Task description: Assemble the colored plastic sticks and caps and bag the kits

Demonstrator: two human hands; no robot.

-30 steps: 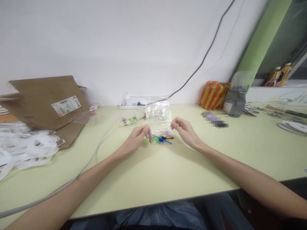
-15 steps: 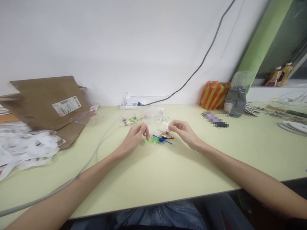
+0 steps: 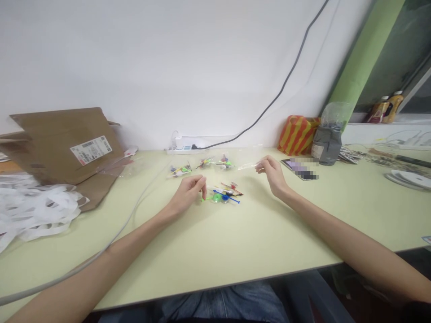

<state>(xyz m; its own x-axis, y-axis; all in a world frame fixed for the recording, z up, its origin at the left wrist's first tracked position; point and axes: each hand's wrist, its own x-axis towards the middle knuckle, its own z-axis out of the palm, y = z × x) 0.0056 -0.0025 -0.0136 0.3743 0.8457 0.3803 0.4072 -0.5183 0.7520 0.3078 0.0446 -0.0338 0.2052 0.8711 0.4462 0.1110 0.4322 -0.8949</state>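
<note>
One clear bag [image 3: 248,165] is pinched in my right hand [image 3: 273,177], apart from the coloured parts [image 3: 225,196], so they lie uncovered — just right of my curled left hand [image 3: 188,193], its grip unclear.

The loose parts [image 3: 217,197] mix bright green, blue, yellow, red and black; the packets [image 3: 225,164] behind show green, red, blue and yellow. The plastic bag [image 3: 248,166] is clear. The table [image 3: 215,251] is pale yellow-green, the wall [image 3: 134,54] white. The carton [image 3: 60,139] is brown, its label [image 3: 91,150] white with black print. The ribbon [image 3: 37,211] is white, the sack [image 3: 294,134] red-and-yellow striped, the pouch [image 3: 326,148] grey, the jeans [image 3: 222,305] blue.
</note>
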